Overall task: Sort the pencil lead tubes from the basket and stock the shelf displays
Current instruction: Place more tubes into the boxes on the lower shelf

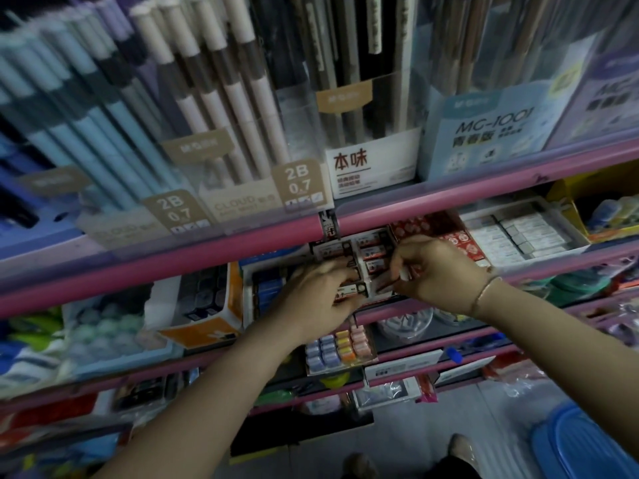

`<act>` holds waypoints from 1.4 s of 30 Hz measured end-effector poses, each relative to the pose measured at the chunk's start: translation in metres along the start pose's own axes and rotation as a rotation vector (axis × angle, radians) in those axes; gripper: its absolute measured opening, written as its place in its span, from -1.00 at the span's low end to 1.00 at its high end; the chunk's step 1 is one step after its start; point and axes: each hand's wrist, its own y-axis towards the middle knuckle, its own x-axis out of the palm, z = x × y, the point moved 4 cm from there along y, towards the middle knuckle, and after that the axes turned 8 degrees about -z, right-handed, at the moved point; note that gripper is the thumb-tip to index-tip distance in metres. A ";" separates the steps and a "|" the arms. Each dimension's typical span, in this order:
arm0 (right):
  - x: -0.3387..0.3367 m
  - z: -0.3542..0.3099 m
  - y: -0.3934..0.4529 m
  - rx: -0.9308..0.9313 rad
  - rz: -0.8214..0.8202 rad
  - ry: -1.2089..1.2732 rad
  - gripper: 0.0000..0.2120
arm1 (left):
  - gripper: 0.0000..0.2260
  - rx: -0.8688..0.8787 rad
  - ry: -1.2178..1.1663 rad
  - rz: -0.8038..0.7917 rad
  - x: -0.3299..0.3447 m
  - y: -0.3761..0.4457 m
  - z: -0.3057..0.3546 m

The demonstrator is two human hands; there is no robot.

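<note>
Your left hand grips a lead tube, fingers curled round it, at the display box on the pink shelf. Your right hand pinches something small beside it, likely another tube being slotted into its row. The basket is out of view.

We note a pink-edged shelf bearing a lead-tube display box, white eraser tray and orange carton.

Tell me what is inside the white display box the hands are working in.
The display box holds rows of small white and red lead tubes. The left hand and right hand cover its front rows.
</note>
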 end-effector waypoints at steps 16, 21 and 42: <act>0.025 -0.013 -0.012 -0.040 -0.251 -0.633 -0.69 | -0.61 0.061 0.124 0.175 0.013 -0.009 -0.004; 0.010 -0.016 0.007 0.054 -0.244 -0.638 -0.66 | -0.55 0.019 0.172 0.149 0.008 -0.005 -0.004; 0.028 -0.001 0.035 -0.013 -0.410 -0.754 -0.25 | -0.27 -0.045 0.313 0.114 0.014 0.012 -0.004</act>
